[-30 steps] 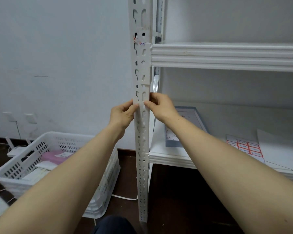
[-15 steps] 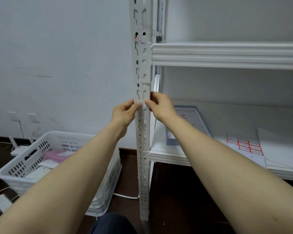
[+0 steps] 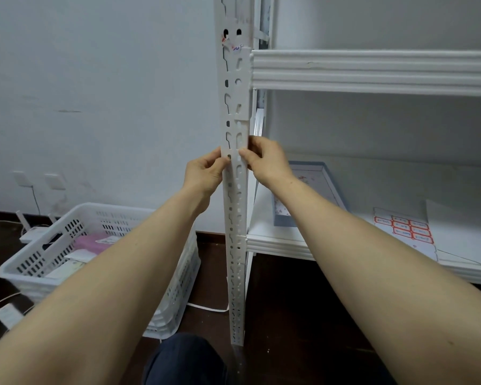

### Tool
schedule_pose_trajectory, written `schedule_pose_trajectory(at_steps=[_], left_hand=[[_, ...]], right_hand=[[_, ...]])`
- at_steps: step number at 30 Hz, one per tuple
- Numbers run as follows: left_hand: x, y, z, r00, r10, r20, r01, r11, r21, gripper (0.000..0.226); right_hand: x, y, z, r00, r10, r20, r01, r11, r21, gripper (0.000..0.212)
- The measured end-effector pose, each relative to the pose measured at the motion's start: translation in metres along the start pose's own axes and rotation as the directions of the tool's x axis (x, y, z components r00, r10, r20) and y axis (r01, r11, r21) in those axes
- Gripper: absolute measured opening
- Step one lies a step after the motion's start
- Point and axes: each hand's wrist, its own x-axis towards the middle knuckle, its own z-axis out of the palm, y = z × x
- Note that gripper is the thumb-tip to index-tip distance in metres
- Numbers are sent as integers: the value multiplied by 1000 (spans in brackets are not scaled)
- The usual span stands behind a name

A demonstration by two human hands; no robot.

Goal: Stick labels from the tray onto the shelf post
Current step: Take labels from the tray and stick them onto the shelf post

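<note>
Left hand [image 3: 204, 173] and right hand [image 3: 265, 159] meet at mid-height on the white slotted shelf post [image 3: 236, 218], each with its fingers curled and its thumb pressed to the post's face.

At far left, two wall sockets [image 3: 39, 180] sit low on the grey wall, with a thin cable hanging from one. Below them a white perforated basket [image 3: 117, 208] stands on the dark floor, holding a pink item [image 3: 89, 241] and some paper slips; the left forearm crosses in front of its right half. A dark-trousered knee [image 3: 184, 359] shows at the bottom edge. Near the top of the post is an old sticker [image 3: 233, 46] with red and blue marks. Right of the post, the upper shelf [image 3: 372, 70] runs off to the edge, and the right forearm passes in front of part of the lower shelf [image 3: 278, 247]. On that shelf lies a blue-rimmed tray [image 3: 306, 164], partly hidden by the right wrist; then a sheet of red-bordered labels [image 3: 403, 229], well apart from both hands; then a blank white sheet [image 3: 461, 234].

A white label [image 3: 233, 154], hard to tell from the post's paint, lies across the post's face. The left thumb pins its left end, the right thumb and forefinger pinch its right end, and both hands touch it.
</note>
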Motion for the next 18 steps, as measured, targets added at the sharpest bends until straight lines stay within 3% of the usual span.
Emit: schedule_pose_trajectory(at_steps=[18], left_hand=[[1, -2, -3, 1000, 6, 15, -6, 1000, -14, 27]], right_hand=[[-4, -3, -1, 1000, 1, 3, -1, 1000, -19, 26]])
